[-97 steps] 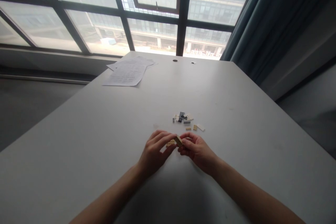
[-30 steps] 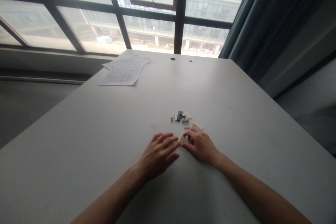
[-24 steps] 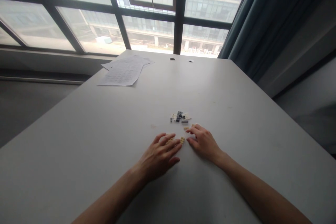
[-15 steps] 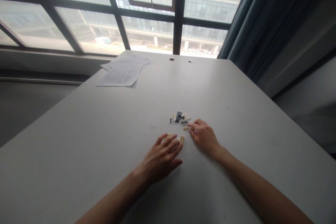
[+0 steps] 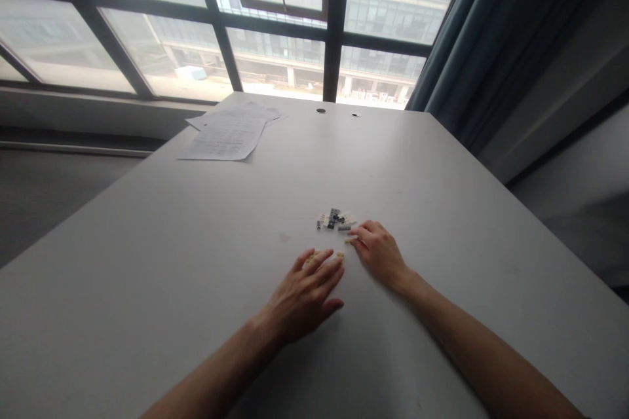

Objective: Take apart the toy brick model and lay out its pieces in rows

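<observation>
My left hand [image 5: 309, 291] rests low over the table with its fingers spread. Beneath and just beyond its fingertips lie tan toy bricks, one [image 5: 312, 256] partly covered by the fingers and another [image 5: 341, 255] at the ring and little fingers. On the right, my right hand [image 5: 381, 252] has thumb and fingers closed around a small tan brick [image 5: 348, 241], mostly hidden by the fingertips. Just past both hands is a small pile of dark grey bricks [image 5: 335, 216] and cream bricks [image 5: 323, 218], with a grey brick [image 5: 344, 228] at its near edge.
The white table [image 5: 206, 262] reaches to the window. Printed sheets of paper [image 5: 226, 137] lie at its far left. Two round holes, one at the centre [image 5: 321, 110], are near the far edge. A dark curtain [image 5: 472, 59] hangs at the right.
My right hand has shifted slightly left, its fingertips now over the small tan brick. My left fingers have moved slightly right and cover more of the tan brick there.
</observation>
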Available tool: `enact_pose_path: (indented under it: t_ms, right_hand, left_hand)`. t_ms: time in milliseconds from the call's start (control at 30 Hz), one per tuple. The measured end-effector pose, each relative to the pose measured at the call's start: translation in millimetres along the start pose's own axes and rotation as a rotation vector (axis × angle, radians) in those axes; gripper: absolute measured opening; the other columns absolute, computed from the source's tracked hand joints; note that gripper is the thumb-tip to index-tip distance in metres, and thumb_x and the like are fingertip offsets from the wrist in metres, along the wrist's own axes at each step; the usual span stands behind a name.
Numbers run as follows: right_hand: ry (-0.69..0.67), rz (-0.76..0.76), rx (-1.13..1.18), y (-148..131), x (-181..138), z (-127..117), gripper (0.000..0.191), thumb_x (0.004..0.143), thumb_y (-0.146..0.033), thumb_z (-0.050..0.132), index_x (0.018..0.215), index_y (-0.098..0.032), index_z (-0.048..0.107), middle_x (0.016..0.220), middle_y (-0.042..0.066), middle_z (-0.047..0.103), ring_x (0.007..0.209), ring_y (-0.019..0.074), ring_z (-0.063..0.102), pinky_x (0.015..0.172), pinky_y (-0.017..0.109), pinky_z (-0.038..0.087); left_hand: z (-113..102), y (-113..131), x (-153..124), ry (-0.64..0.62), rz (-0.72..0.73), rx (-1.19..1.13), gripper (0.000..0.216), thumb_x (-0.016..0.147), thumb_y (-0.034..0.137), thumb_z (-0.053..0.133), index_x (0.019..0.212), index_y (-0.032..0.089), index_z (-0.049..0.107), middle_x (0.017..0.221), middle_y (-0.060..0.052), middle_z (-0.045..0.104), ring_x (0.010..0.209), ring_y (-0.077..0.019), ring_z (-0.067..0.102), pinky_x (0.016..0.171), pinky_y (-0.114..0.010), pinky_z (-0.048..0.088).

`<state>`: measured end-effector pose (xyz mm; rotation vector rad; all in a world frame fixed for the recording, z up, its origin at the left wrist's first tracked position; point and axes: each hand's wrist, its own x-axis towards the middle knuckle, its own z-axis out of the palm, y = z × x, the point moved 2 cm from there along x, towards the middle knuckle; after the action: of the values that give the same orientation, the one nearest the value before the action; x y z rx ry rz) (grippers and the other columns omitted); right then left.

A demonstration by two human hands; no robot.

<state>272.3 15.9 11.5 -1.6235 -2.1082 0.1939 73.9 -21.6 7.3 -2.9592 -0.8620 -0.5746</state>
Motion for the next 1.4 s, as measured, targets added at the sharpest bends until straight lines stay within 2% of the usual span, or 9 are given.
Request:
enact_pose_path:
  t_ms: [133,233,633,733,833,967,1067,1233,1400]
  right_hand:
    - [0.097,0.09,0.028,16.3,3.1,-11.4,0.021,0.088,-0.018,0.055,0.106,-0.019,0.065,0.099,0.006,0.062,0.097,0.0213,0.054,0.089,0.034,0.042]
    - [0.078,0.117,0.04,21.6,7.8,-12.7,0.021,0.087,-0.016,0.056,0.105,-0.018,0.066,0.099,0.006,0.062,0.097,0.0206,0.055,0.089,0.033,0.042]
    - [-0.011,0.065,0.036,0.3,30.4,3.1,0.009,0.084,-0.015,0.06,0.087,-0.02,0.067,0.093,0.006,0.065,0.095,0.0202,0.055,0.088,0.033,0.041]
    - [0.013,0.138,0.264,-1.5,23.0,-0.4,0.006,0.083,-0.017,0.06,0.083,-0.019,0.066,0.084,0.003,0.066,0.08,0.0172,0.056,0.08,0.032,0.043]
    - [-0.046,0.274,0.743,-13.3,7.9,-3.0,0.009,0.079,-0.026,0.065,0.083,-0.018,0.064,0.074,0.0,0.065,0.066,0.0133,0.055,0.068,0.028,0.044]
    - [-0.238,0.467,1.386,-39.2,-12.9,-5.7,0.022,0.07,-0.029,0.075,0.083,-0.017,0.063,0.07,-0.001,0.062,0.059,0.0084,0.051,0.055,0.02,0.038]
    - [-0.43,0.649,1.697,-52.4,-23.6,-5.6,0.026,0.066,-0.026,0.079,0.084,-0.016,0.063,0.067,-0.003,0.06,0.053,0.0053,0.048,0.052,0.018,0.037]
    - [-0.521,0.755,1.869,-57.5,-30.0,-1.0,0.025,0.064,-0.019,0.079,0.082,-0.016,0.062,0.066,-0.004,0.057,0.053,0.0038,0.051,0.053,0.016,0.04]
    - [-0.328,0.61,1.652,-52.0,-29.9,1.3,0.023,0.065,-0.021,0.077,0.08,-0.017,0.061,0.064,-0.004,0.057,0.054,0.0058,0.05,0.051,0.017,0.037]
  left_hand:
    - [2.2,-0.5,-0.1,-0.007,-0.018,-0.007,0.045,0.09,0.043,0.054,0.128,0.019,0.052,0.134,-0.009,0.054,0.13,-0.0271,0.04,0.111,-0.047,0.024]
    - [1.0,-0.3,0.4,-0.003,-0.018,0.0,0.045,0.089,0.043,0.055,0.127,0.019,0.052,0.132,-0.009,0.055,0.13,-0.0271,0.041,0.11,-0.047,0.025]
    - [-3.4,-0.6,-0.1,0.024,-0.016,-0.017,0.041,0.09,0.038,0.054,0.126,0.019,0.055,0.13,-0.011,0.057,0.129,-0.0271,0.043,0.109,-0.046,0.029]
    - [-5.9,-1.0,0.0,0.072,0.0,-0.026,0.04,0.09,0.036,0.055,0.125,0.018,0.055,0.128,-0.012,0.058,0.127,-0.027,0.046,0.107,-0.046,0.032]
    - [-9.3,-2.8,-1.2,0.224,-0.016,-0.052,0.041,0.089,0.031,0.057,0.127,0.017,0.052,0.124,-0.012,0.061,0.123,-0.0261,0.05,0.103,-0.043,0.037]
    - [-12.3,-7.8,-4.6,0.459,-0.133,-0.082,0.044,0.087,0.024,0.06,0.129,0.018,0.049,0.115,-0.011,0.064,0.113,-0.024,0.055,0.095,-0.039,0.043]
    - [-14.4,-9.2,-5.8,0.538,-0.165,-0.102,0.035,0.087,0.02,0.06,0.121,0.022,0.055,0.104,-0.007,0.068,0.103,-0.0214,0.06,0.09,-0.036,0.045]
    - [-20.1,-7.5,-4.5,0.583,-0.143,-0.189,0.024,0.085,0.015,0.063,0.106,0.024,0.063,0.092,-0.002,0.07,0.091,-0.0171,0.062,0.084,-0.033,0.046]
    - [-20.0,-7.5,-3.8,0.589,-0.118,-0.266,0.023,0.083,0.013,0.065,0.104,0.022,0.063,0.089,-0.002,0.071,0.09,-0.0164,0.062,0.081,-0.032,0.049]
